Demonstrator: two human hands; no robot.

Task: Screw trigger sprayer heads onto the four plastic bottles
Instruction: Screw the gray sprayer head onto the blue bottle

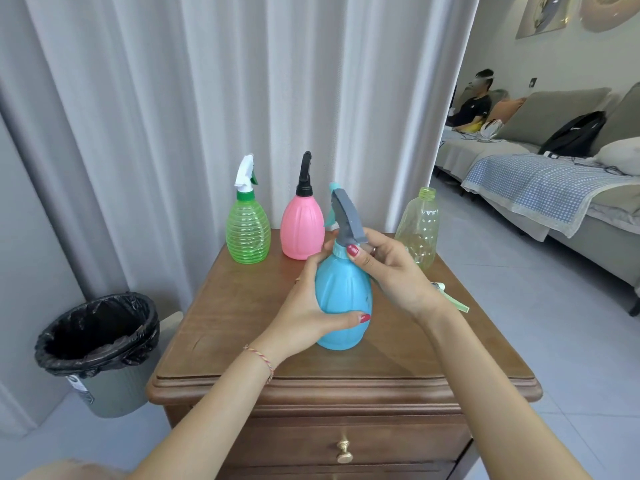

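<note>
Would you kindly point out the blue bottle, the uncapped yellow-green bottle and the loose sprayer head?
blue bottle (341, 299): head view, on its belly between the hands.
yellow-green bottle (419, 227): head view, on its clear body.
loose sprayer head (459, 305): head view, on its pale green trigger.

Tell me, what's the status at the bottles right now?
Left hand grips blue bottle; right hand pinches its grey sprayer head. Yellow bottle uncapped. Nothing in the way.
</note>
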